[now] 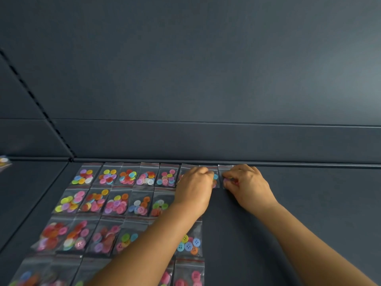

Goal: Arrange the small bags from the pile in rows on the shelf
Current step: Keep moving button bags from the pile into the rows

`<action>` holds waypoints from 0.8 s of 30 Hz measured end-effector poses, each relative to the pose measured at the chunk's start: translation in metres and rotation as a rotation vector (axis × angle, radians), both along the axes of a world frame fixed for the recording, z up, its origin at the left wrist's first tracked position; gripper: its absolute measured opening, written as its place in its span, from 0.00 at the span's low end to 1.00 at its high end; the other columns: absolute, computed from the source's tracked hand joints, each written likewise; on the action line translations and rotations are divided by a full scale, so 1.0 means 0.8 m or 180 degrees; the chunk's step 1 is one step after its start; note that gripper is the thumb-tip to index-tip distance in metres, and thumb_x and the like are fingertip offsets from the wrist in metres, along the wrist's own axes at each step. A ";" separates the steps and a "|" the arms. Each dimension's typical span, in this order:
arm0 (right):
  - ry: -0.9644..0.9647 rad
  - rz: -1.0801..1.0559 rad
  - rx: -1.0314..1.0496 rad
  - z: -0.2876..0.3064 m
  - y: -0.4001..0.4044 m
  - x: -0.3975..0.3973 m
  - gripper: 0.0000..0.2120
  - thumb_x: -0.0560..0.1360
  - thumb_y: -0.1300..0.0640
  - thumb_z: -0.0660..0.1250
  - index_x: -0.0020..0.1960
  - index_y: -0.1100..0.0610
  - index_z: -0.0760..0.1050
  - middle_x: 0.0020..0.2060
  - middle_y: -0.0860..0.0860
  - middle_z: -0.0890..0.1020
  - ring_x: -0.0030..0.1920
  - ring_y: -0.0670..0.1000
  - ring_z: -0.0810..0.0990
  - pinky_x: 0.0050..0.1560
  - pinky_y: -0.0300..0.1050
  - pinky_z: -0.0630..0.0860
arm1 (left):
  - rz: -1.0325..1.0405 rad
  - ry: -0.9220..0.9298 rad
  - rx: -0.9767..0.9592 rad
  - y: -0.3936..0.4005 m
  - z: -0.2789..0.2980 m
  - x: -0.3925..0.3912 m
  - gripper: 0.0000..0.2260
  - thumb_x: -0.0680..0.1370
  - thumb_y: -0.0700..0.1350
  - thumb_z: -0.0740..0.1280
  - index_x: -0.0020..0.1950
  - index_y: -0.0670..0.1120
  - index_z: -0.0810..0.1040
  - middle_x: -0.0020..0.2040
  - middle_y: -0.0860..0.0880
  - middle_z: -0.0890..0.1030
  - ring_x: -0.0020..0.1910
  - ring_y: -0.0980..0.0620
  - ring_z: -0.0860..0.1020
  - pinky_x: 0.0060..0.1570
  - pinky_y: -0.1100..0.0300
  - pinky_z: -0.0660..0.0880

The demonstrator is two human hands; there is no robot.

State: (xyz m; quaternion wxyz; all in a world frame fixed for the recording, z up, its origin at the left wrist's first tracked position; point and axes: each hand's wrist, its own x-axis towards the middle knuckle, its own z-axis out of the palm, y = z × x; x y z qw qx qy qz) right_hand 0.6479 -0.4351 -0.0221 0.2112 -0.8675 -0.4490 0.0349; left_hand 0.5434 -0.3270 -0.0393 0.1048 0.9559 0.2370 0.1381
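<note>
Small clear zip bags of coloured buttons lie in several rows on the dark shelf, from its back edge toward me. At the right end of the back row my right hand pinches the newest bag with curled fingers, holding it against the shelf. My left hand rests over the neighbouring bag in the back row, fingers curled on its edge. My left forearm hides parts of the lower rows.
The shelf's back wall rises just behind the back row. A slotted upright runs down at the left. Another bag shows at the far left edge. Bare shelf extends right of my hands.
</note>
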 end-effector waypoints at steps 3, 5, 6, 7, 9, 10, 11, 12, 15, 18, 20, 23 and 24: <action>0.0036 -0.0006 -0.0049 0.001 -0.001 0.001 0.10 0.77 0.53 0.63 0.55 0.52 0.80 0.58 0.49 0.77 0.59 0.53 0.70 0.50 0.37 0.64 | 0.0076 -0.0024 0.0034 -0.001 -0.003 0.002 0.13 0.76 0.38 0.66 0.60 0.42 0.79 0.58 0.46 0.79 0.58 0.45 0.74 0.56 0.52 0.74; 0.0022 0.0009 -0.0081 0.003 -0.001 0.001 0.10 0.77 0.53 0.63 0.54 0.52 0.80 0.57 0.49 0.77 0.59 0.53 0.70 0.51 0.39 0.67 | 0.0083 0.0050 0.0045 0.000 -0.003 0.004 0.12 0.76 0.38 0.66 0.60 0.43 0.79 0.57 0.47 0.79 0.57 0.45 0.74 0.55 0.52 0.74; 0.0020 0.0014 -0.0097 0.003 -0.001 0.001 0.10 0.77 0.53 0.62 0.54 0.53 0.80 0.57 0.49 0.77 0.59 0.53 0.70 0.51 0.39 0.67 | 0.0079 0.0077 0.0033 0.000 -0.002 0.005 0.12 0.77 0.38 0.65 0.60 0.43 0.78 0.57 0.47 0.79 0.58 0.45 0.74 0.55 0.52 0.73; 0.0016 0.0021 -0.0114 0.004 -0.001 0.001 0.10 0.77 0.53 0.62 0.53 0.53 0.80 0.57 0.49 0.77 0.58 0.53 0.70 0.50 0.39 0.66 | 0.0080 0.0097 0.0020 0.001 -0.001 0.005 0.12 0.77 0.39 0.65 0.60 0.43 0.78 0.58 0.47 0.78 0.58 0.46 0.74 0.56 0.52 0.73; 0.0002 0.0040 -0.0160 0.004 -0.001 0.002 0.10 0.77 0.53 0.62 0.53 0.53 0.80 0.56 0.49 0.77 0.58 0.53 0.70 0.49 0.37 0.64 | 0.0084 0.0132 0.0006 0.000 0.000 0.005 0.11 0.77 0.39 0.65 0.59 0.43 0.78 0.58 0.48 0.78 0.58 0.46 0.74 0.55 0.52 0.73; 0.0003 0.0045 -0.0176 0.004 -0.001 0.002 0.10 0.77 0.53 0.62 0.52 0.53 0.80 0.56 0.50 0.77 0.58 0.53 0.70 0.48 0.37 0.64 | 0.0088 0.0147 0.0000 0.000 0.000 0.004 0.11 0.77 0.39 0.65 0.59 0.43 0.78 0.57 0.48 0.78 0.58 0.46 0.74 0.55 0.52 0.73; 0.0011 0.0045 -0.0192 0.004 -0.001 0.002 0.10 0.77 0.53 0.62 0.52 0.53 0.80 0.56 0.50 0.76 0.58 0.53 0.70 0.48 0.37 0.64 | 0.0097 0.0169 0.0001 -0.001 0.001 0.004 0.11 0.77 0.39 0.65 0.59 0.43 0.78 0.57 0.48 0.78 0.58 0.47 0.73 0.55 0.53 0.73; 0.0018 0.0046 -0.0213 0.005 -0.001 0.002 0.10 0.77 0.53 0.62 0.52 0.53 0.80 0.56 0.50 0.76 0.58 0.53 0.70 0.48 0.38 0.65 | 0.0109 0.0196 0.0005 -0.001 0.002 0.004 0.11 0.77 0.40 0.65 0.59 0.43 0.78 0.58 0.48 0.78 0.58 0.47 0.73 0.56 0.53 0.73; 0.0006 0.0067 -0.0299 0.006 0.000 0.002 0.10 0.78 0.53 0.61 0.53 0.53 0.80 0.57 0.50 0.76 0.58 0.53 0.70 0.49 0.38 0.65 | 0.0119 0.0292 -0.0013 -0.004 0.007 0.004 0.14 0.79 0.42 0.63 0.64 0.43 0.75 0.61 0.47 0.76 0.61 0.47 0.72 0.59 0.53 0.72; -0.0024 0.0068 -0.0284 0.008 -0.002 -0.001 0.12 0.77 0.52 0.61 0.59 0.52 0.76 0.59 0.50 0.74 0.60 0.53 0.69 0.54 0.40 0.68 | 0.0182 0.0341 0.0033 -0.009 0.018 -0.001 0.18 0.80 0.45 0.61 0.70 0.44 0.69 0.65 0.48 0.74 0.65 0.47 0.69 0.63 0.54 0.68; -0.0092 0.0127 -0.0249 0.010 -0.002 -0.005 0.18 0.77 0.50 0.62 0.66 0.50 0.71 0.62 0.50 0.72 0.62 0.53 0.69 0.60 0.44 0.69 | 0.0256 0.0347 0.0124 -0.012 0.027 -0.009 0.19 0.81 0.49 0.60 0.71 0.46 0.67 0.67 0.48 0.72 0.66 0.47 0.68 0.64 0.54 0.66; -0.0234 0.0315 -0.0246 0.016 0.000 -0.016 0.26 0.76 0.45 0.63 0.72 0.48 0.63 0.67 0.49 0.69 0.65 0.54 0.68 0.65 0.47 0.67 | 0.0380 0.0316 0.0230 -0.016 0.042 -0.027 0.22 0.80 0.52 0.59 0.72 0.47 0.65 0.69 0.48 0.70 0.69 0.47 0.66 0.67 0.53 0.62; -0.0263 0.0375 -0.0236 0.018 0.002 -0.021 0.27 0.76 0.44 0.62 0.73 0.48 0.62 0.68 0.49 0.67 0.67 0.53 0.67 0.66 0.47 0.65 | 0.0431 0.0320 0.0243 -0.017 0.046 -0.035 0.23 0.80 0.52 0.59 0.73 0.47 0.63 0.71 0.48 0.68 0.70 0.47 0.64 0.69 0.53 0.61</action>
